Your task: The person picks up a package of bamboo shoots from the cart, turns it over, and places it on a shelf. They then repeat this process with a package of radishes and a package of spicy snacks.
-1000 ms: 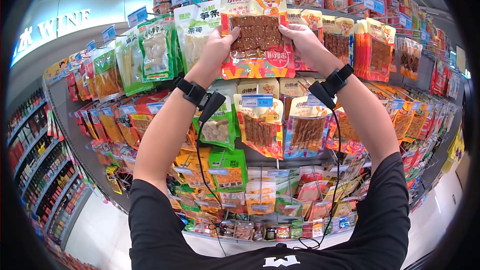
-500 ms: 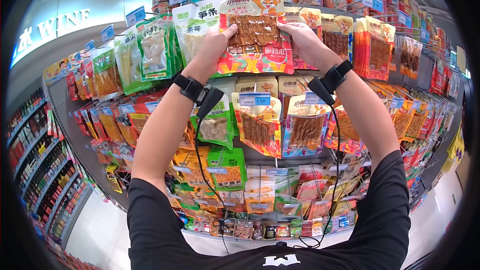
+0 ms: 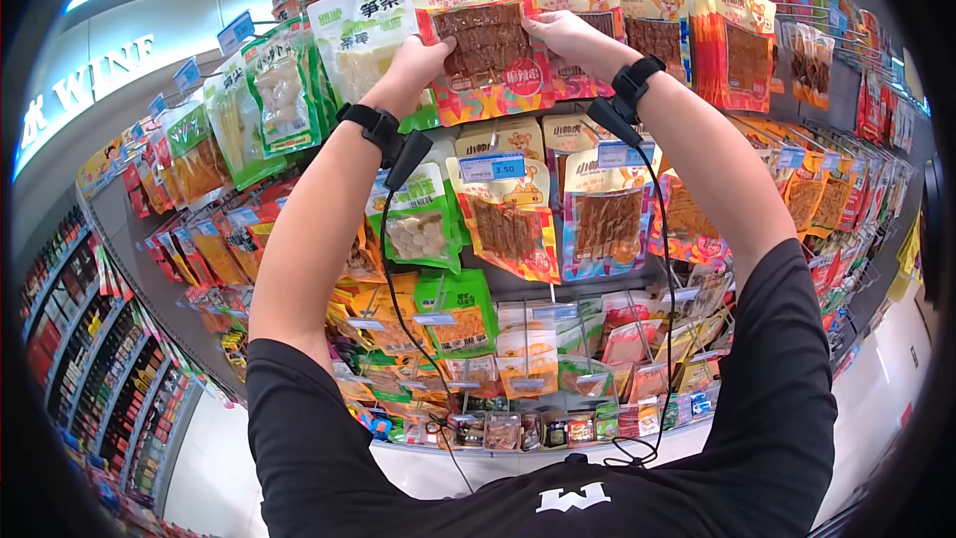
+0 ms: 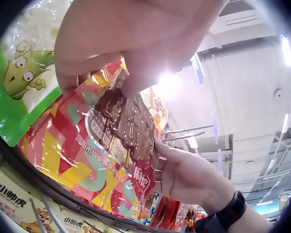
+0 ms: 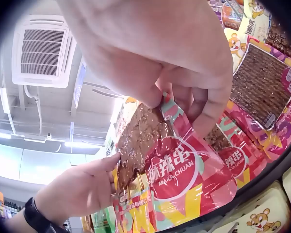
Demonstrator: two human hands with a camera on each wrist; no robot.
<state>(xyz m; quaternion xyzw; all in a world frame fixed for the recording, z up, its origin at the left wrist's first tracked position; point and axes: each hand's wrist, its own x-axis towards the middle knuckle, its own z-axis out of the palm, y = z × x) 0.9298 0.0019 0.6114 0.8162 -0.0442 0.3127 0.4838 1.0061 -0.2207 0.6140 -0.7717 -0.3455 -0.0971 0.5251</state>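
A snack bag [image 3: 488, 50] with a tiger cartoon on its cream top and a red lower part faces me at the upper middle of the head view. Brown, glossy skewered strips show through its window. My left hand [image 3: 418, 65] pinches its left edge, thumb on the front. The opposite edge is held by my right hand [image 3: 576, 40], also thumb in front. In the right wrist view, the bag's red corner [image 5: 203, 174] bends near the right fingers. Matching bags [image 3: 652, 20] hang just to the right.
Green-and-white bags [image 3: 284, 90] hang close to the left forearm. Below, more tiger-cartoon bags [image 3: 503, 224] hang on metal pegs behind a blue price tag [image 3: 493, 168]. Cables run down from both wrist cameras. Bottle shelves [image 3: 95, 369] stand at far left.
The head view has tilted, so shelves, bag and hands appear higher and further left. The bag leans slightly differently; both hands keep their grip on its edges.
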